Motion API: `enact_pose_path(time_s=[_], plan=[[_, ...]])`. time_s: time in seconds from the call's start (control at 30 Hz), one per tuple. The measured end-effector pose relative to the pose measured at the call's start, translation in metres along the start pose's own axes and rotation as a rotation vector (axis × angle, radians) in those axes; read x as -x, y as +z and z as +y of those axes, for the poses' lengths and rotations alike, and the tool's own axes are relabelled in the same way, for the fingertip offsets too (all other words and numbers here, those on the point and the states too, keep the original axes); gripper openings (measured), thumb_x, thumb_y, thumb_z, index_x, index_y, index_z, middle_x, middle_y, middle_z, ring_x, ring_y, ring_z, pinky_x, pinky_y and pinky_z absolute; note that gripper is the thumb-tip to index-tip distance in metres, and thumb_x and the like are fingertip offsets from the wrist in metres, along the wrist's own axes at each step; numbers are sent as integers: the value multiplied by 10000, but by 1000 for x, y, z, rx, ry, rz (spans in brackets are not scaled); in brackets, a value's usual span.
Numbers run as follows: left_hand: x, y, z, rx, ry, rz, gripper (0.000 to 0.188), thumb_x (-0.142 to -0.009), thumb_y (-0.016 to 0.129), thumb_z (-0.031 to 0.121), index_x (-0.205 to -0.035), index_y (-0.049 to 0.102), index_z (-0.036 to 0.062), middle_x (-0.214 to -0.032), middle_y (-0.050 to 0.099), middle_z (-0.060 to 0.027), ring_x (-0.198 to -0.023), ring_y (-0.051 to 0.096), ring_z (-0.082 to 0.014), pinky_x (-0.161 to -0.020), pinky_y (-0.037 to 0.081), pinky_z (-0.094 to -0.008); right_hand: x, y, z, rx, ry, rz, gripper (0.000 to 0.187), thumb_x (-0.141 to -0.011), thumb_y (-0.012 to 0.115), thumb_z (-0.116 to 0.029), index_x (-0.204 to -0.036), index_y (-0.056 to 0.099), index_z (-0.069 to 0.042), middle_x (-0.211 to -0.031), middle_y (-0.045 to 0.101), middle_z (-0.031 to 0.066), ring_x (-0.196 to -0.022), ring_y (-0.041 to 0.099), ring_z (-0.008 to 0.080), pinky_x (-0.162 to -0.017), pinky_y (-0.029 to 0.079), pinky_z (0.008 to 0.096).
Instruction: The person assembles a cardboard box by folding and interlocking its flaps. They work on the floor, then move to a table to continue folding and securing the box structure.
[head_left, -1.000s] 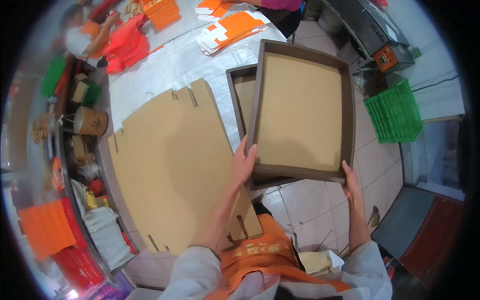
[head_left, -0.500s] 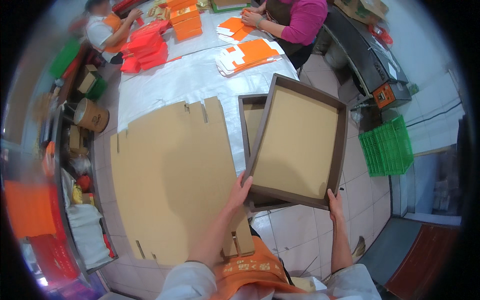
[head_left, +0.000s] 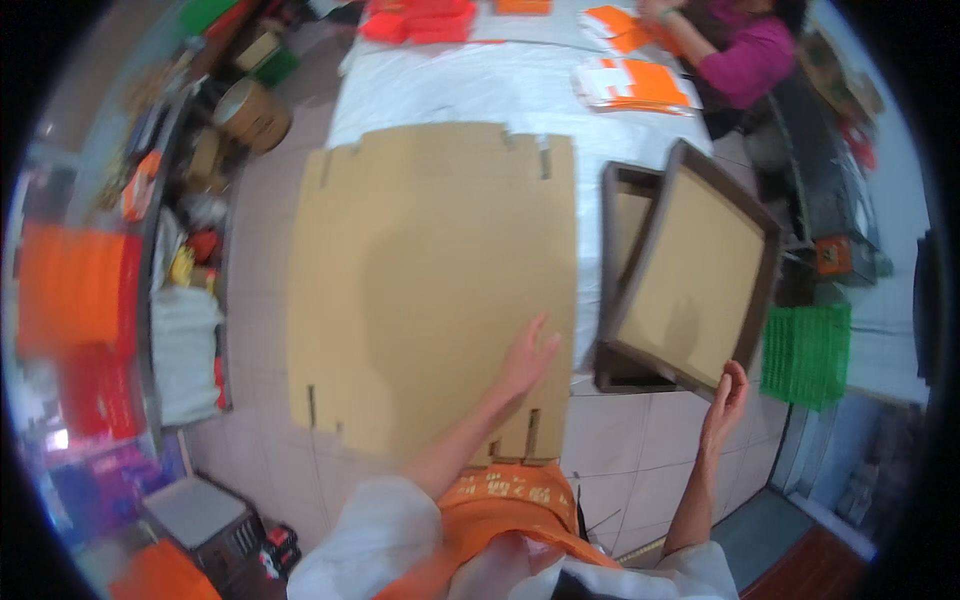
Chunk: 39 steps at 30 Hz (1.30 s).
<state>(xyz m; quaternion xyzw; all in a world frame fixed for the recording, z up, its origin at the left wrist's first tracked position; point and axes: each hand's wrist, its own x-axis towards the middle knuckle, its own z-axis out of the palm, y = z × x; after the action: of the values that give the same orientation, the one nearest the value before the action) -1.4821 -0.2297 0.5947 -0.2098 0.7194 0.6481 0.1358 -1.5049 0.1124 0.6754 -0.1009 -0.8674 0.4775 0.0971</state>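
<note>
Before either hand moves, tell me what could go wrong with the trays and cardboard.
The upper tray sits askew on the lower tray, overhanging the right side of the table, so it might slide or tip if the right hand bumps its near corner. The cardboard juts past the table's near edge, so the apron could catch and shift it.

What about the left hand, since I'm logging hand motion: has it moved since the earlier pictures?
Yes. Against the flat cardboard sheet, the left hand has moved leftward, off the upper tray and over the sheet's right part.
</note>
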Motion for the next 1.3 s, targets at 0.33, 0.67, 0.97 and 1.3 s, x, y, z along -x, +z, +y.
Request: enact_pose_path(time_s=[0.33, 0.67, 0.97, 1.3], plan=[[44, -389, -125, -872, -279, 895, 617, -830, 593, 302, -1294, 404, -57, -1332, 421, -281, -1283, 366, -386, -1063, 313, -427, 89, 255, -6, 417, 51, -210, 693, -852, 612, -255, -1363, 288, 82, -1376, 360, 290, -1281, 353, 403, -1061, 287, 419], [61, -416, -128, -649, 181, 850, 371, -832, 622, 231, -1046, 496, -44, -1070, 552, -214, -972, 536, -348, -830, 433, -452, 84, 260, -6, 172, 508, -313, 516, -899, 570, -276, -1297, 396, 2, -1230, 522, 136, -1140, 484, 209, -942, 389, 311], [112, -489, -56, 255, -230, 100, 366, -828, 635, 113, -1162, 534, 2, -1053, 636, -83, -967, 601, -171, -800, 499, -335, 81, 184, -61, -329, 413, -602, 194, -885, 592, -143, -1051, 554, -52, -1001, 629, 16, -927, 575, 98, -818, 470, 264], [108, -476, -133, 309, -301, 142, 363, -859, 581, 90, -1210, 521, 20, -1078, 626, -109, -1001, 594, -235, -854, 477, -383, 119, 207, -44, -326, 519, -634, 475, -905, 553, -131, -1356, 420, -67, -1229, 561, 55, -1070, 555, 158, -885, 466, 286]])
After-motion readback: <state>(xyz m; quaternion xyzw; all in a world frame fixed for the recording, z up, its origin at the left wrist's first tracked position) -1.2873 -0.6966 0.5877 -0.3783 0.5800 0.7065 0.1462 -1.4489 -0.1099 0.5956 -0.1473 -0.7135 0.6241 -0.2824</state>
